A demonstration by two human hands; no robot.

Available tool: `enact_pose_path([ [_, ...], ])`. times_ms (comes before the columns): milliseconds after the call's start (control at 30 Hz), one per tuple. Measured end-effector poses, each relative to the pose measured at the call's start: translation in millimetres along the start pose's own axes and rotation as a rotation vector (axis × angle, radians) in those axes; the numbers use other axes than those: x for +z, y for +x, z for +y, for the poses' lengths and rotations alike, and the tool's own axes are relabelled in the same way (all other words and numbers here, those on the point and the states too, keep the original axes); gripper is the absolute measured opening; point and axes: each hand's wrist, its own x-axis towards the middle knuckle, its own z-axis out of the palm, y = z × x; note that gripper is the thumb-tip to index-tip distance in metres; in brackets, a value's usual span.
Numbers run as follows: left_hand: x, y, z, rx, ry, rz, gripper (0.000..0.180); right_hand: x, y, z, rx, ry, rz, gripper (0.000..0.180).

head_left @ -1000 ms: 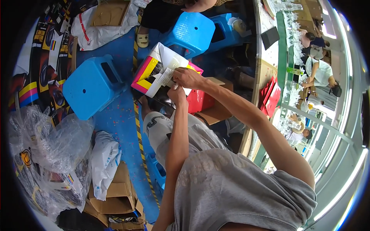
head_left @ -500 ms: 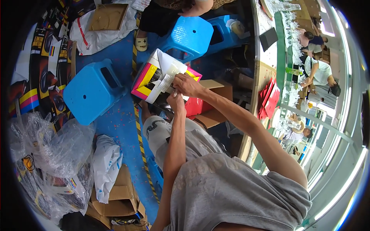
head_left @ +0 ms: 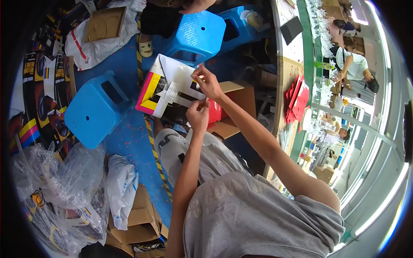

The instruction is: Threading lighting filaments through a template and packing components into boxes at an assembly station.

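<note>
A box (head_left: 171, 91) with white, pink, yellow and black faces sits tilted in front of me, above my knees. A shiny, see-through strip (head_left: 171, 92) lies across it. My right hand (head_left: 209, 85) is at the box's right edge, thumb and fingers pinched together; what is in them is too small to tell. Nearer to me, my left hand (head_left: 198, 115) is closed in a pinch beside the box's near right corner. A small pale bit shows at its fingertips, its kind unclear.
Blue stools (head_left: 95, 109) stand to the left and beyond the box. An open cardboard box (head_left: 238, 101) with red material lies to the right, by a worktable (head_left: 277, 79) carrying red sheets (head_left: 297, 101). Plastic-wrapped goods (head_left: 64, 180) fill the lower left. Another person's hand (head_left: 198, 5) shows at the top.
Both hands have moved off the middle of the box to its right side, and the right hand has lifted away from the strip. The box now shows more of its white top.
</note>
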Motion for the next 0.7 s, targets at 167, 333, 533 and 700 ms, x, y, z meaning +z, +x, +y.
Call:
enact_pose_path([
  [167,-34.4,-4.5,11.4,-0.034,-0.193,-0.293,0.031,14.5,22.4,-11.3,-0.438,-0.265,-0.232,0.011],
  [333,-60.3,29.7,21.9,0.234,0.37,-0.118,0.029,39.1,43.2,-17.9,-0.631,-0.485,-0.444,0.012],
  [533,-121.7,94.1,31.8,0.57,0.973,0.165,0.024,42.4,45.4,-15.3,-0.533,-0.517,-0.488,0.013],
  [700,-128.7,111.6,42.1,0.32,1.07,-0.276,0.037,49.7,13.4,-17.9,-0.226,-0.275,-0.17,0.012],
])
